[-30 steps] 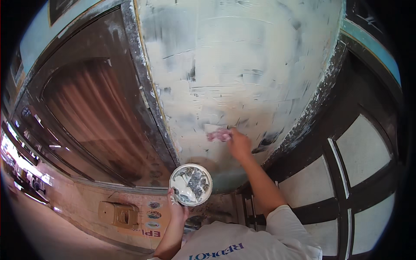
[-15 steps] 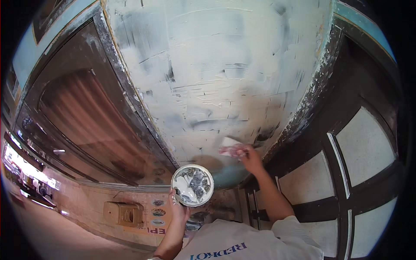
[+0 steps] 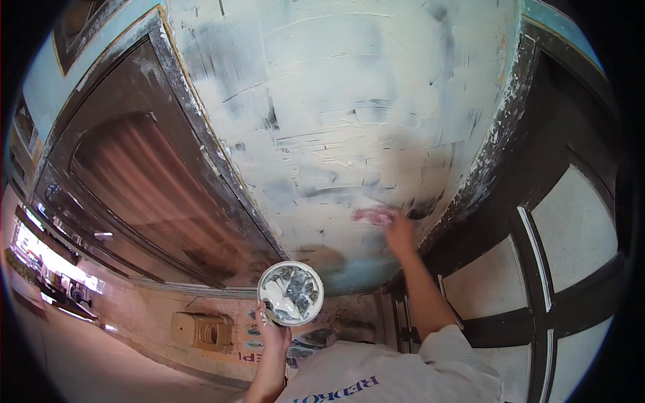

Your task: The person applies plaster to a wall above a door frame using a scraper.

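My left hand (image 3: pixel 272 327) grips a round tub (image 3: pixel 262 279) from its left side and below. Inside it lies white putty (image 3: pixel 283 301), with grey smears on the inner wall and bottom. Higher and to the right, my right hand (image 3: pixel 401 230) is closed on a wide scraper (image 3: pixel 373 215) with a blotchy red and white grip. Its pale blade is blurred and hard to tell from the wall (image 3: pixel 322 87), which it seems to touch. Uneven white putty coats that wall, with ridges and dark grey patches showing through.
A dark wooden frame with a brown curtained panel (image 3: pixel 148 181) borders the wall on the left. On the right stands a dark door (image 3: pixel 537 269) with pale panels. A tan plastic stool (image 3: pixel 201 330) sits on the floor at lower left, beside a printed sheet (image 3: pixel 252 346).
My right hand has moved the scraper up and slightly right along the wall. The tub in my left hand has shifted a little left and down. The whole view has turned slightly.
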`<action>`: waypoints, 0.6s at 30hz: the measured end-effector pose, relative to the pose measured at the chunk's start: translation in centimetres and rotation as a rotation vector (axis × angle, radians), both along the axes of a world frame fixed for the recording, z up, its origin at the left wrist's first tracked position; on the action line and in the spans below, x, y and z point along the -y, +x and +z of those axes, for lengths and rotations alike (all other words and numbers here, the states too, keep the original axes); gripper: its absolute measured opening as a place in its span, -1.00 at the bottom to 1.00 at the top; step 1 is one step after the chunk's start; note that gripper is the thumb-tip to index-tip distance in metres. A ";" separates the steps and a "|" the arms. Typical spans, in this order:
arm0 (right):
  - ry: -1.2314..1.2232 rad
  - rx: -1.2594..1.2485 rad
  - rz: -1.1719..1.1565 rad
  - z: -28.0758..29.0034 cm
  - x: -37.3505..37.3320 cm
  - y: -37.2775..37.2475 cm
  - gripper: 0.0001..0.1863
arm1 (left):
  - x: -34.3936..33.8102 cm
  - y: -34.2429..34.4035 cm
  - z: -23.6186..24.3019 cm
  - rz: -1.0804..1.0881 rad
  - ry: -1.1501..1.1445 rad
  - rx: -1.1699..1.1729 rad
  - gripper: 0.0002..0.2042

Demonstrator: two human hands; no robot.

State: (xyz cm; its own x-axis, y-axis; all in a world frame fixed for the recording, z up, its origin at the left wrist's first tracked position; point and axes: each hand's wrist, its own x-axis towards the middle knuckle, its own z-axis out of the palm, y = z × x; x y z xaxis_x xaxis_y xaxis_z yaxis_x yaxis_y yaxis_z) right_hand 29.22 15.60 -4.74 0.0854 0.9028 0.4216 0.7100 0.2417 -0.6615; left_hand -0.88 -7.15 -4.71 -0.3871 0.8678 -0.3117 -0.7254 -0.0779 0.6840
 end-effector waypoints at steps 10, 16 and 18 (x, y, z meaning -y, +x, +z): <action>-0.244 -0.667 -0.003 -4.3 8.4 9.4 -0.77 | -3.6 3.1 0.6 -0.107 -0.049 -0.048 -0.51; -0.230 -0.700 0.122 -5.1 8.8 8.0 -0.76 | -4.7 6.2 3.0 -0.191 -0.018 -0.007 -0.60; -0.232 -0.753 0.155 -4.1 8.3 6.8 -0.75 | -4.4 6.4 3.3 -0.190 -0.062 -0.003 -0.57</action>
